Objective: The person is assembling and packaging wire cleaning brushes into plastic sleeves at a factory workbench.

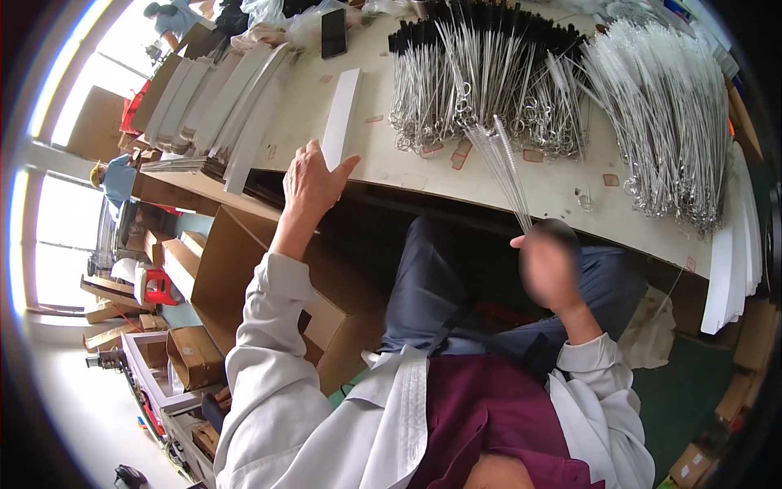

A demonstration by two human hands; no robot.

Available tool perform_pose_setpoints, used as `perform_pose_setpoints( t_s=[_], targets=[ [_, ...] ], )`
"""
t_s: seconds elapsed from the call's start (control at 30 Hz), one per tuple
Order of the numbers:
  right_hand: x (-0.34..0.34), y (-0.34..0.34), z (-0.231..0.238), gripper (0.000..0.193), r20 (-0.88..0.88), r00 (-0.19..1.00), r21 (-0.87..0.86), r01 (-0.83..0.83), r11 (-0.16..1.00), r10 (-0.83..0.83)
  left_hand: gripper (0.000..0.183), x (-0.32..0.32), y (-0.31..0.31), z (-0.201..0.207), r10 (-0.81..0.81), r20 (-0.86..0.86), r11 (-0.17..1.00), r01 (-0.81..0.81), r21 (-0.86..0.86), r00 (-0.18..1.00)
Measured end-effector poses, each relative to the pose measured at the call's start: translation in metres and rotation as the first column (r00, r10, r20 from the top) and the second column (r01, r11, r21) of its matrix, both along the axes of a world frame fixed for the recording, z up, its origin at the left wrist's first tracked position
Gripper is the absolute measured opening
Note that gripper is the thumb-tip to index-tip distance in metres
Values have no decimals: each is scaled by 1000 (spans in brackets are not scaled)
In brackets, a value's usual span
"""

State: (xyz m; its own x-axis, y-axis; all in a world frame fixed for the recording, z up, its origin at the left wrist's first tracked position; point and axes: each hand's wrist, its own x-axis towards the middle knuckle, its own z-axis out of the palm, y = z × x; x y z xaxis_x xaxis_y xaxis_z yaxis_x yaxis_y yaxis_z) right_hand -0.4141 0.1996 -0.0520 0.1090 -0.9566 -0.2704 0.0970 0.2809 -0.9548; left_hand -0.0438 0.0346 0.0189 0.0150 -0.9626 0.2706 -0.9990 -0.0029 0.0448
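Observation:
A slim white carton lies lengthwise on the table. At its near end is my left hand, thumb and fingers spread to either side of it; I cannot tell whether they touch it. Over my lap, just off the table's front edge, my right hand is closed on a few thin wire straw brushes with pale bristles. They fan up toward the table from my fingers. A blurred patch covers most of that hand. Beyond the brushes rests a large heap of black-tipped wire brushes with looped ends.
A pile of white-bristled brushes covers the table's right side. Flat white cartons are stacked at left, and more hang over the right edge. A black phone lies at the back. An open cardboard box stands below left.

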Motion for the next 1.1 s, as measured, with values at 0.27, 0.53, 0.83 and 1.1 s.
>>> perform_pose_setpoints(
  t_s=[0.27, 0.53, 0.83, 1.1],
  targets=[
    [0, 14, 2, 34, 478, 879, 432, -238, 870, 3, 58, 33, -25, -18, 17, -129, 960, 19, 279, 991],
    [1, 31, 3, 34, 282, 957, 346, -163, 924, 63, 33, 36, -10, -12, 344, -840, 871, 193, 453, 421],
    [-3, 33, 6, 34, 30, 993, 173, -122, 977, 118, 40, 6, 8, -43, 313, -869, 923, 339, 183, -382],
    [19, 42, 25, 43, -239, 961, -153, -181, 971, 141, 45, -50, 19, -51, 272, -801, 937, 336, 95, -534]
  ],
)
